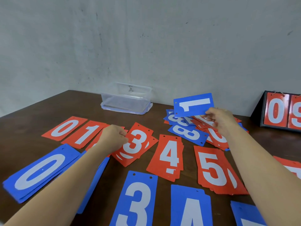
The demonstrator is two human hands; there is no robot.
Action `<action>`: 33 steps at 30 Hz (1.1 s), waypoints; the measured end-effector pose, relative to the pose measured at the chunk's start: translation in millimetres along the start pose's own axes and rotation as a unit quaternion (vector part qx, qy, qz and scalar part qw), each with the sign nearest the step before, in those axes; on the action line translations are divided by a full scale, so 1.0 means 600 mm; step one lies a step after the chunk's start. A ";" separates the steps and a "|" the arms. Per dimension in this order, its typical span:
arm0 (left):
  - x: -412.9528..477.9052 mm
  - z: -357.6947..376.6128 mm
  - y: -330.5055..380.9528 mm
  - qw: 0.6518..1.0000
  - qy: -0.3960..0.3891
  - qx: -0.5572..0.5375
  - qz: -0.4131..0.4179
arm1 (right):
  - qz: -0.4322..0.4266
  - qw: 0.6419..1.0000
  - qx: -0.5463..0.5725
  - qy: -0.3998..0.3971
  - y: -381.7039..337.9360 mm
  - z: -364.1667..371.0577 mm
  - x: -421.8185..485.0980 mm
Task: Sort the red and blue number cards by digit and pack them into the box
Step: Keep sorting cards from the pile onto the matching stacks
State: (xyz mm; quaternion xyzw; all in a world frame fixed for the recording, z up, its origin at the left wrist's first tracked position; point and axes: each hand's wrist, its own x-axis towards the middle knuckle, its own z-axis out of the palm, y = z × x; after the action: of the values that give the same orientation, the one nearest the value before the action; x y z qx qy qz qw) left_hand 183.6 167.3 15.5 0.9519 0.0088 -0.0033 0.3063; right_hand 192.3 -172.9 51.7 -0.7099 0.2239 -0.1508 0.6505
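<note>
Pinching blue 1 card (pixel 193 104) in right hand (pixel 219 121), long axis sideways; blue 0 pile (pixel 40 172) leftward, nearer left hand (pixel 112 137), curled at red 3 pile (pixel 136 144), grip unclear.

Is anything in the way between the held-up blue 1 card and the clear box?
Nothing visible: the right hand holds the blue 1 card aloft, and only bare table lies between it and the open-topped clear box.

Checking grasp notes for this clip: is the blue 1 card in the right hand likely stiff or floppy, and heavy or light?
Probably stiff: the blue 1 card looks flat though the right hand pinches only one edge. Likely light, being a thin sheet. Possibly slippery: the red 3 pile lies fanned out.
</note>
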 end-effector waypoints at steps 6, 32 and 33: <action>-0.005 0.006 0.020 0.999 0.028 -0.032 0.012 | 0.031 0.999 0.029 -0.028 0.002 -0.003 -0.022; -0.036 -0.041 0.078 0.873 0.037 -0.484 -0.044 | -0.110 0.914 -0.391 0.005 0.050 -0.044 -0.028; -0.036 -0.049 0.062 0.878 0.044 -0.473 -0.055 | -0.099 0.889 -0.447 -0.012 0.056 -0.040 -0.024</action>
State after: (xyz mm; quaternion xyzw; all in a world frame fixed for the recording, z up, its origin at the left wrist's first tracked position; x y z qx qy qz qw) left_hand 162.5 153.9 61.0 0.6910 0.0746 0.0263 0.7185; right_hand 163.5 -187.6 21.8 -0.9458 0.1883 -0.0900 0.2489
